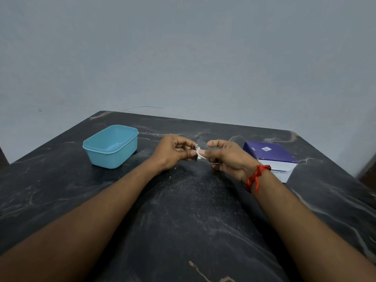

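While hands point(173, 152) pinch clipper point(196, 147) and pad point(200, 155), tub point(109, 158) left, box point(271, 153) right

Dim, even indoor light; soft shadows; mild wide-angle bending at edges; slight overall softness.

Table point(183, 220), your landmark: tub point(110, 147) on its far left part; box point(270, 155) on its far right part; your left hand point(173, 153) and right hand point(230, 159) over its middle, between tub and box, fingertips meeting at a small metal tool point(196, 147) and a pad point(200, 155); wall point(183, 58) behind its far edge.
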